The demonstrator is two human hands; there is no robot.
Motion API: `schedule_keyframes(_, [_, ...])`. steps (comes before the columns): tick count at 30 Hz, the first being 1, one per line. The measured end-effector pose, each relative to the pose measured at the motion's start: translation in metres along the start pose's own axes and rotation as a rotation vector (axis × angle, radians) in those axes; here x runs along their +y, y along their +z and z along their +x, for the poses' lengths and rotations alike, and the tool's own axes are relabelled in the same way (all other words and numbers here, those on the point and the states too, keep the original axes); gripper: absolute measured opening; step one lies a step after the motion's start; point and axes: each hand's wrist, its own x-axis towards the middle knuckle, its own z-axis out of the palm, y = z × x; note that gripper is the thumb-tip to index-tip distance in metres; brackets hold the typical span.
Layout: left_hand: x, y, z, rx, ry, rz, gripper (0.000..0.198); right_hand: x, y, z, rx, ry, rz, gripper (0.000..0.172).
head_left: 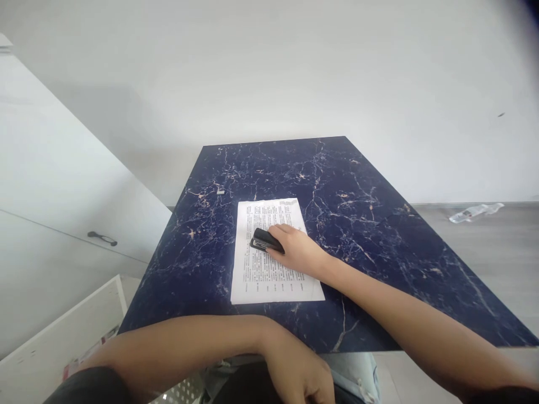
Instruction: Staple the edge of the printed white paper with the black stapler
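My right hand reaches across the dark blue marble table and is closed around a black stapler. The stapler lies on a printed sheet of paper in the middle of the table. My left hand hangs below the table's near edge, over my lap. Its fingers are curled loosely, and what they hold, if anything, is hidden at the frame's bottom.
A small white scrap lies on the table's far left. White cabinets with a black handle stand to the left. A white box sits on the floor below. A plastic bottle lies on the floor at right.
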Motion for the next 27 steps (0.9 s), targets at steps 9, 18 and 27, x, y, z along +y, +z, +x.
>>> schedule_keyframes(9, [0.019, 0.02, -0.007, 0.376, -0.045, 0.221, 0.023, 0.004, -0.035, -0.004, 0.238, 0.057, 0.12, 0.015])
schedule_keyframes(18, [0.102, 0.002, -0.071, 1.216, -0.534, 1.042, 0.045, 0.078, -0.106, -0.031, 0.268, 0.316, -0.158, 0.023])
schedule_keyframes(27, [0.058, -0.032, -0.125, 1.443, -0.977, 1.287, 0.033, 0.1, -0.116, -0.053, 0.037, 0.319, -0.252, 0.023])
